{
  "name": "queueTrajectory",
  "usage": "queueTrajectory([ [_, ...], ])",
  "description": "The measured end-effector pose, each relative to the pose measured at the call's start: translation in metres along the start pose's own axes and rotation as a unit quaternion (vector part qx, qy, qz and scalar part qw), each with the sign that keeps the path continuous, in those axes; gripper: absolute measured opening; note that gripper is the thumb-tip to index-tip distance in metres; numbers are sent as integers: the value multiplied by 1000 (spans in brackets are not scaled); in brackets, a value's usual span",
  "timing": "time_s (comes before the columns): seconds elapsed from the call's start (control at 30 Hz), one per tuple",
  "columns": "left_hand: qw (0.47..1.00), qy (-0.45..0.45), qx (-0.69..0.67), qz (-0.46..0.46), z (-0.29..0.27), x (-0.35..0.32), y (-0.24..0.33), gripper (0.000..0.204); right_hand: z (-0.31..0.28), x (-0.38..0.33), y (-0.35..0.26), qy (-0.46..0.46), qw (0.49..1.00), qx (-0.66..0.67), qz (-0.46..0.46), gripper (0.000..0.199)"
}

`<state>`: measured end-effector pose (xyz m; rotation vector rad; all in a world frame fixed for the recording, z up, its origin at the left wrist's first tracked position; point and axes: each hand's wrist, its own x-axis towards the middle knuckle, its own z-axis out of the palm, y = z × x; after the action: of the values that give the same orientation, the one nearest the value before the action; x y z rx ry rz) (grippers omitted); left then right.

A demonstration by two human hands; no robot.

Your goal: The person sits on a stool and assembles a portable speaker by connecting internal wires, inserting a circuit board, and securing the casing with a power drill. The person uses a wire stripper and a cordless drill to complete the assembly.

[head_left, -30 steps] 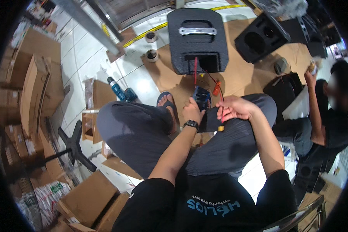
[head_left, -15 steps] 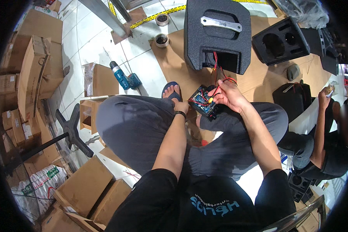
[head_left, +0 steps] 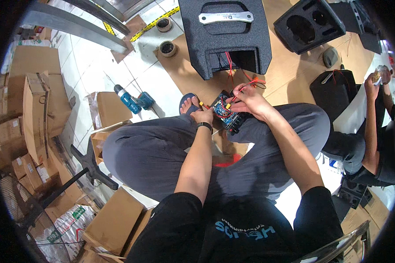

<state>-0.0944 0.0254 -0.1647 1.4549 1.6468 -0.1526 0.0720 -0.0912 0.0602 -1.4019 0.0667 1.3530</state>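
Observation:
A blue circuit board (head_left: 224, 109) with red wires and black parts sits between my knees. My left hand (head_left: 202, 115) is closed at its left edge; a yellow connector (head_left: 201, 104) on a red wire sticks up beside these fingers. My right hand (head_left: 251, 101) pinches red wires (head_left: 237, 93) above the board's right side, and a second yellow connector (head_left: 228, 106) lies close to its lower fingers. Beyond the board stands a black speaker cabinet (head_left: 226, 37) with a silver bracket (head_left: 226, 17) on it. Red wires (head_left: 229, 63) run out of its rectangular opening.
A teal cordless drill (head_left: 134, 100) lies on the tiles at left, near cardboard boxes (head_left: 109, 109) and a black stand base (head_left: 90, 166). Another speaker cabinet (head_left: 309, 24) rests at far right on brown cardboard sheet (head_left: 289, 65). A co-worker (head_left: 368, 149) sits at right, holding something small.
A yellow connector now shows beside my left hand. My right hand still holds the red wires. The view has shifted, and the co-worker's second hand has come up to the small object.

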Motion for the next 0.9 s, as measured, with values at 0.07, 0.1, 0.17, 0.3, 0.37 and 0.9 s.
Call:
queueTrajectory([
  [0.07, 991, -65, -57, 97, -14, -12, 19, 53, 0, 5, 1, 28, 1000, 8, -5, 34],
  [0.1, 982, -107, -81, 134, -21, -20, 30, 49, 1, 7, 2, 29, 1000, 6, -6, 35],
  [0.17, 960, -161, -188, 127, -30, -38, 50, 35, 0, 8, 5, 41, 999, 2, -1, 37],
  [0.3, 923, -254, -253, 138, -38, -64, 64, 28, 0, 14, 11, 46, 998, 39, -9, 38],
  [0.37, 931, -239, -188, 203, -39, -70, 59, 29, 0, 21, 13, 53, 998, 42, -13, 38],
  [0.9, 906, -252, -193, 281, -43, -83, 56, 33, -34, 33, 30, 40, 996, 3, -73, 33],
])
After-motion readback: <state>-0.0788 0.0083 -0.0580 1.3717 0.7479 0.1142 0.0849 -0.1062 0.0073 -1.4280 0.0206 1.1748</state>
